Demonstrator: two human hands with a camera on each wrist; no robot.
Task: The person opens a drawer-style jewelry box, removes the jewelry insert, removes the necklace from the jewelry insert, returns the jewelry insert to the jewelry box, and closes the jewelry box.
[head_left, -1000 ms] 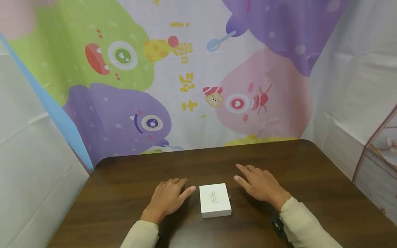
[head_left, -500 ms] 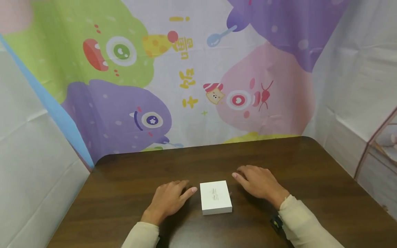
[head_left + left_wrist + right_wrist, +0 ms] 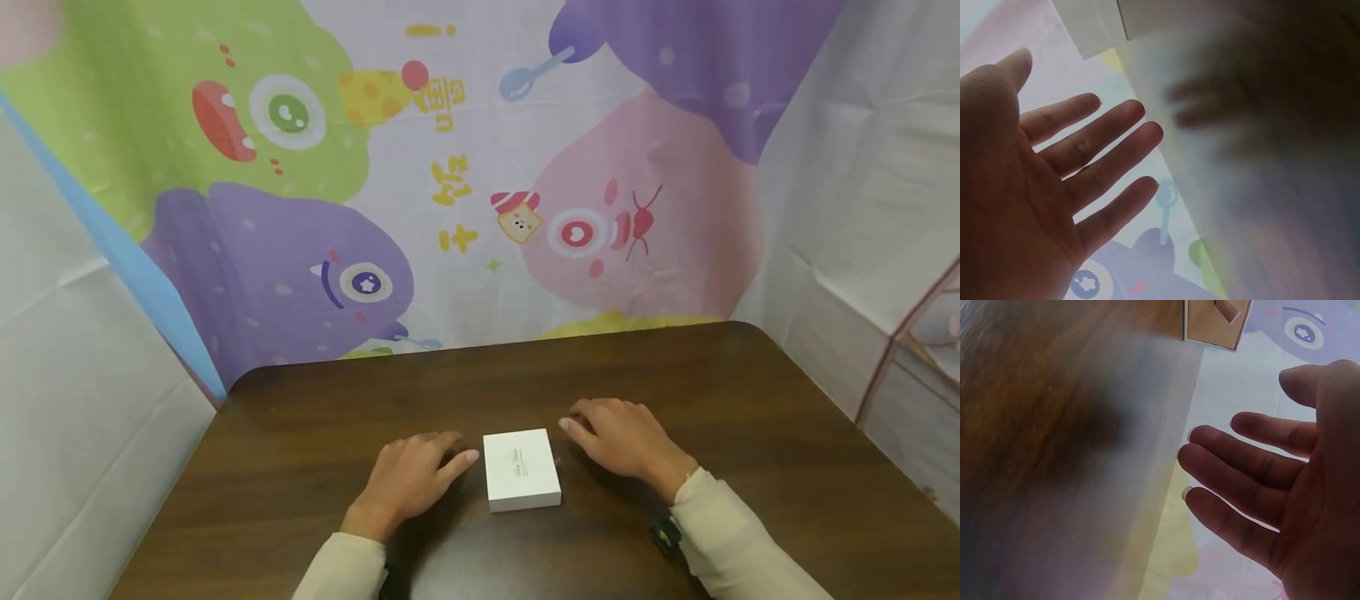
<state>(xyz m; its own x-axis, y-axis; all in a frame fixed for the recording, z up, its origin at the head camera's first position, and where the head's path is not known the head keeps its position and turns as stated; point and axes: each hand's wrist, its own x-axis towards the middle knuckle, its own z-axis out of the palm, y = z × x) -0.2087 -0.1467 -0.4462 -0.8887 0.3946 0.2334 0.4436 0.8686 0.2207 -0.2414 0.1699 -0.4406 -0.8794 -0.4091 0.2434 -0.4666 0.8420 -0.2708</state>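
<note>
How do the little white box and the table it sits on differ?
The white box is pale, while the wooden table is dark brown. The white box is small; the wooden table is far larger. The white box has sharp corners, whereas the wooden table's far corners are rounded. Both have flat tops.

My right hand (image 3: pixel 624 442) has drawn back slightly from the far edge of the table (image 3: pixel 315 400), its thumb nearer the white box (image 3: pixel 522 469) and its forefinger, stretched toward that edge a second ago, now bent lower beside the thumb. My left hand (image 3: pixel 408 477) has edged in too, its thumb tip closer to the box's left side and a little farther from the far edge. My head camera tips slightly lower, raising the table and the patterned backdrop (image 3: pixel 472 304) in view.
</note>
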